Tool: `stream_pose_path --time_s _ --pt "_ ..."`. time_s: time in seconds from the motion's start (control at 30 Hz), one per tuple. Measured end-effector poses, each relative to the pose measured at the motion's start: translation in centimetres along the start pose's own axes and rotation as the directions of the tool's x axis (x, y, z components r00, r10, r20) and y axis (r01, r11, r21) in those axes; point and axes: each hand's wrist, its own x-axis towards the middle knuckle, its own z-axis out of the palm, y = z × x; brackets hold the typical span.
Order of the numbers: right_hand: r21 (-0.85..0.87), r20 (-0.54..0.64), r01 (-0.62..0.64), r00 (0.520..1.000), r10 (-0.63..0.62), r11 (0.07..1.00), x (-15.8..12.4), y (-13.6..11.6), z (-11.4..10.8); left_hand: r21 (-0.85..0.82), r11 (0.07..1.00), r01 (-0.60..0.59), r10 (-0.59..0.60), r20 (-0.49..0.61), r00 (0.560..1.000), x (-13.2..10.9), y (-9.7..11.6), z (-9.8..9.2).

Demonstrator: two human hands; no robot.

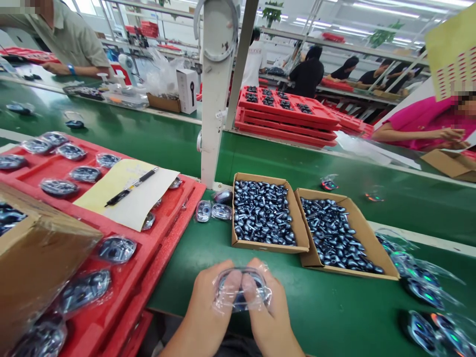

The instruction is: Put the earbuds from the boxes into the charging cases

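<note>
Near the front edge of the green bench, both of my hands grip one dark earbud charging case [240, 303] in clear plastic film. My left hand [208, 297] closes round its left side, and my right hand [273, 302] round its right side. Both thumbs press side by side on its middle, hiding part of it. Beyond my hands stand two cardboard trays, a left tray [303, 246] and a right tray [390, 270], full of loose dark-blue earbuds [262, 213]. Several more cases [221, 211] lie left of the trays.
Stacked red foam trays [174, 223] on the left hold wrapped cases, a yellow sheet [107, 198] with a pen [132, 187], and a cardboard box [48, 263]. Cases with lit lights [424, 292] lie at right. A white post [211, 109] rises behind. Co-workers sit across the belt.
</note>
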Motion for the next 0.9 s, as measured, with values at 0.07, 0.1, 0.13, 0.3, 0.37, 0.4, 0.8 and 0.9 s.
stream_pose_path --time_s 0.07,0.1,0.13,0.3,0.37,0.4,0.8,0.9 --pt "-0.002 -0.088 0.026 0.996 -0.027 1.000 -0.4 0.5 0.2 -0.026 1.000 -0.015 0.014 -0.027 1.000 -0.2 0.0 0.6" --pt "-0.010 -0.138 0.030 0.990 -0.031 0.999 -0.6 0.8 0.3 -0.032 0.999 -0.020 0.018 -0.037 0.999 -0.2 0.0 0.8" --pt "-0.020 -0.183 0.029 0.983 -0.032 0.999 -0.6 1.1 0.4 -0.035 0.999 -0.021 0.020 -0.036 0.999 -0.1 0.0 1.0" --pt "-0.112 -0.175 0.035 0.983 -0.054 0.993 0.1 1.5 0.0 0.021 0.999 -0.027 0.025 0.096 0.995 1.2 -0.3 0.4" --pt "-0.206 -0.170 0.072 0.979 -0.109 0.976 0.4 1.1 -0.6 0.056 0.998 -0.033 0.023 0.166 0.986 1.6 -0.2 -0.2" --pt "-0.262 -0.180 0.108 0.971 -0.159 0.959 0.5 0.8 -1.0 0.069 0.997 -0.033 0.019 0.201 0.979 1.7 -0.1 -0.4" --pt "-0.064 -0.267 -0.174 0.952 0.151 0.983 0.4 0.4 -2.2 -0.135 0.989 -0.052 0.092 0.305 0.948 0.1 -0.5 -0.7" --pt "0.070 -0.232 -0.220 0.945 0.230 0.973 0.5 0.3 -2.1 -0.125 0.991 -0.040 0.076 0.297 0.952 -0.1 -0.2 -0.6"
